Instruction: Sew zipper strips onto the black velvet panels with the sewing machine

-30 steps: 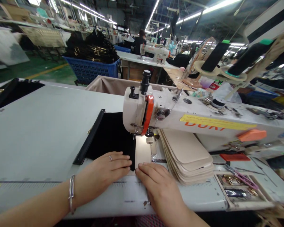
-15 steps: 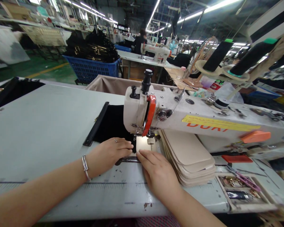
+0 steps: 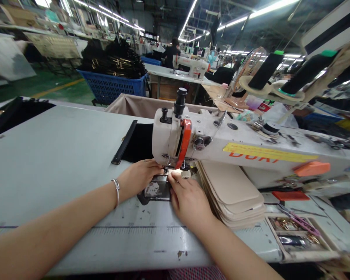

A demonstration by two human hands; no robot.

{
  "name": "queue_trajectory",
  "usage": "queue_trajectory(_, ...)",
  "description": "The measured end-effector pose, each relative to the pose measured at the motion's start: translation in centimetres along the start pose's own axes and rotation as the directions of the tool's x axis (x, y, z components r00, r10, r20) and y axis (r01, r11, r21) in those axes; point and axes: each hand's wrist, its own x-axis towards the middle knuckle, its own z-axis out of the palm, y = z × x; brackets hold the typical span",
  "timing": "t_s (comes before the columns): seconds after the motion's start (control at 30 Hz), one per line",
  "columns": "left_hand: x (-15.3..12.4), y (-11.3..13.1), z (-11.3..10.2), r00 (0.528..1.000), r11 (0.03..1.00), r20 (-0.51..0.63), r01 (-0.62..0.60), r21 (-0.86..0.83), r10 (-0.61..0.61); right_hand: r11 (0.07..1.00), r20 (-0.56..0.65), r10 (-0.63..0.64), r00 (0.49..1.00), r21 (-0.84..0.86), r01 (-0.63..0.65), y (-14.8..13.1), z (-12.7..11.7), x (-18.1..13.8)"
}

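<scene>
My left hand lies on the black fabric piece, fingers together and flat, right at the needle of the cream sewing machine. My right hand presses its fingertips down beside the presser foot, over a beige strip that is nearly hidden under the machine head. The black piece has a long black zipper edge on its left and reaches back behind the head. A worn metal plate in the table shows between my hands.
A stack of beige cut pieces lies under the machine arm on the right. A tray of small metal parts sits at the table's right front. Black thread cones stand behind; a blue basket of black goods is farther back.
Both hands have slid away from me toward the needle, feeding the black piece and beige strip back under the machine head. The metal plate has come into view.
</scene>
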Motion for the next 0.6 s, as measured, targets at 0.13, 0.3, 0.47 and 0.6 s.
queue_trajectory(0.13,0.09,-0.04,0.09,1.0,1.0,-0.021,0.008,-0.016,-0.008,1.0,-0.026,0.005,1.0,-0.001,-0.005,0.0,0.23,0.16)
queue_trajectory(0.3,0.17,0.0,0.13,0.999,0.999,-0.012,0.033,-0.027,-0.033,1.0,-0.037,0.022,0.999,0.015,-0.021,-0.1,0.34,0.06)
queue_trajectory(0.47,0.03,0.07,0.14,0.999,0.999,-0.006,0.036,-0.04,-0.037,0.999,-0.043,0.021,0.999,0.032,-0.02,-0.28,0.25,-0.27)
queue_trajectory(0.6,-0.47,-0.06,0.57,1.0,0.998,-0.006,0.023,-0.056,-0.024,0.998,-0.035,0.001,0.999,0.067,0.001,-0.45,0.18,-0.67)
